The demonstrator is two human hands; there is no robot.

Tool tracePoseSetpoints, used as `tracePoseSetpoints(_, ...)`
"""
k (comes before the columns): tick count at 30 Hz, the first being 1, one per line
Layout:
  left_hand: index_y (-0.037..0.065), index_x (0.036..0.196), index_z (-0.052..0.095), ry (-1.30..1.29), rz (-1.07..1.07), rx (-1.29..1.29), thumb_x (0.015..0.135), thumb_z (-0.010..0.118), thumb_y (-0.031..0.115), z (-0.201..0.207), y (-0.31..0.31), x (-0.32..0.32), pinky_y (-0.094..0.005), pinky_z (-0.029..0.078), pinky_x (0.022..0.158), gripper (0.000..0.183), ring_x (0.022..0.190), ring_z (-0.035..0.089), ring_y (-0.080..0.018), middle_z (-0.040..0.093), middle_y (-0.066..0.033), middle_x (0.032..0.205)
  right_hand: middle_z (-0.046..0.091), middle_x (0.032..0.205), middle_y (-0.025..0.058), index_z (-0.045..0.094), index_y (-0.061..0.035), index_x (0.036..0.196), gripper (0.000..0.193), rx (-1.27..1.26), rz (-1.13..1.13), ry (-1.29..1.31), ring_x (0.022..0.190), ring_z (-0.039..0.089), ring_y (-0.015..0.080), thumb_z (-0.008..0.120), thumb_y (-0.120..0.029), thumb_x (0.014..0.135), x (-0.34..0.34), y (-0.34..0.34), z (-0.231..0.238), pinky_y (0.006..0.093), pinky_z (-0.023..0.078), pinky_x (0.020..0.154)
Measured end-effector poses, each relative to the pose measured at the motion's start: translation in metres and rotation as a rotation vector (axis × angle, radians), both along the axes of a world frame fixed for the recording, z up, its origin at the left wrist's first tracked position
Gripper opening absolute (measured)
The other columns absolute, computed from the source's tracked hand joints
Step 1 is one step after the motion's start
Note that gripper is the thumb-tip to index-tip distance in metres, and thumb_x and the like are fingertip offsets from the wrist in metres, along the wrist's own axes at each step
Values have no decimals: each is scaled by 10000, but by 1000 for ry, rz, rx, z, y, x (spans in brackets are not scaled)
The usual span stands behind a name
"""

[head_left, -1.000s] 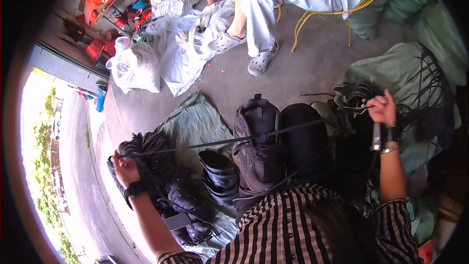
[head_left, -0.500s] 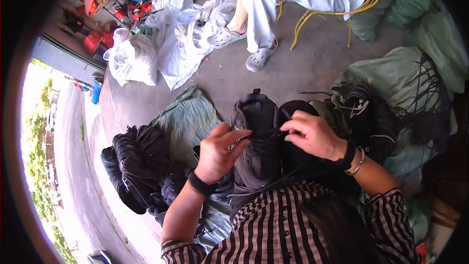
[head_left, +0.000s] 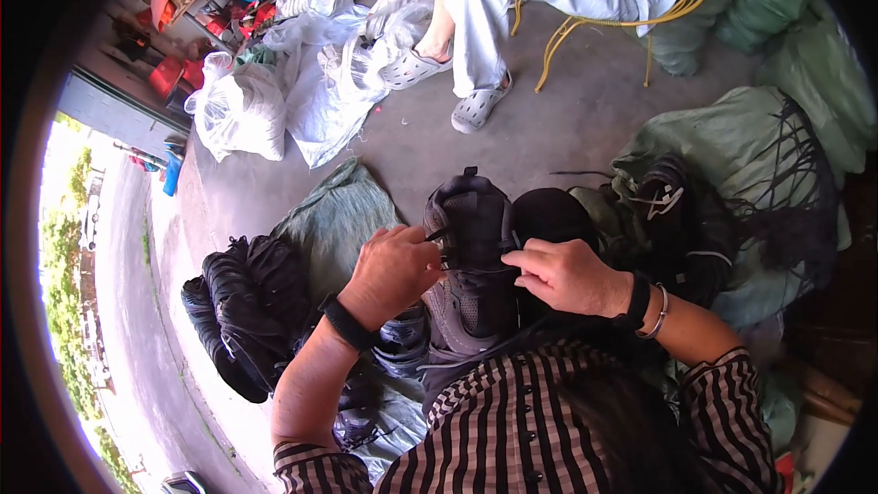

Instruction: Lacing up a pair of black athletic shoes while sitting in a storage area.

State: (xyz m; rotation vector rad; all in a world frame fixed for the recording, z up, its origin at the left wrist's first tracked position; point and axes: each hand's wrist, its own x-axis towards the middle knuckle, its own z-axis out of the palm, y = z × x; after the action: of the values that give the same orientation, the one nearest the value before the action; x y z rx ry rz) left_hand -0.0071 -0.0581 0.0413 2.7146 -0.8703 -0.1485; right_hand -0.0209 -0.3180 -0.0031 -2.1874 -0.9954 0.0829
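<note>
A dark grey sneaker [head_left: 470,302] stands in front of me, its toe pointing toward my body and its heel loop away. My left hand [head_left: 389,274] is closed at the left edge of the lacing; a dark lace end sticks out by its fingers. On the other side, my right hand [head_left: 572,276] pinches at the right row of eyelets. A thin stretch of shoelace [head_left: 477,271] crosses the tongue between the two hands. Just right of the sneaker sits a round black object [head_left: 551,218], partly hidden by my right hand.
Bundled black shoes [head_left: 247,302] lie at left beside a green woven sack [head_left: 338,210]. More dark shoes [head_left: 672,201] and a sack draped with black laces [head_left: 786,174] are at right. Ahead, a person in light clothes sits on a yellow chair [head_left: 572,27], near white bags [head_left: 242,114].
My left hand has moved left and turned so its back shows more. My right hand has come lower, against the shoe's eyelets. The view has shifted slightly.
</note>
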Motion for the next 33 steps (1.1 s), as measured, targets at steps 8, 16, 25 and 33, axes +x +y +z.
tracePoseSetpoints(8, 91, 800, 629, -137, 106, -333, 690, 681, 39, -8, -28, -18, -333, 499, 614, 133, 742, 598, -221, 558, -46, 792, 628, 829, 124, 635, -30, 898, 115, 245, -272, 130, 750, 617, 305, 651, -88, 801, 28, -6, -18, 363, 485, 655)
tracePoseSetpoints(16, 85, 860, 625, -82, 365, -674, 709, 697, 1, -39, -37, -18, -291, 499, 595, 187, 635, 605, -202, 581, -59, 766, 639, 752, 136, 576, -30, 851, 171, 56, -111, 270, 726, 635, 314, 668, -163, 799, 30, 7, -19, 381, 482, 619)
tracePoseSetpoints(25, 58, 877, 584, -165, 422, -740, 763, 646, 2, -55, -35, -8, -325, 484, 604, 141, 661, 590, -271, 540, -103, 799, 566, 684, -56, 646, -62, 828, 108, 281, -240, 912, 595, 479, 9, 664, -167, 808, 61, -58, -14, 184, 395, 549)
tracePoseSetpoints(33, 79, 867, 573, -68, 413, -662, 734, 670, 51, -72, -21, -36, -338, 500, 586, 168, 644, 593, -256, 529, -94, 818, 553, 680, -63, 633, -70, 817, 82, 349, -302, 798, 559, 452, 9, 668, -144, 826, 39, -73, -6, 168, 361, 514)
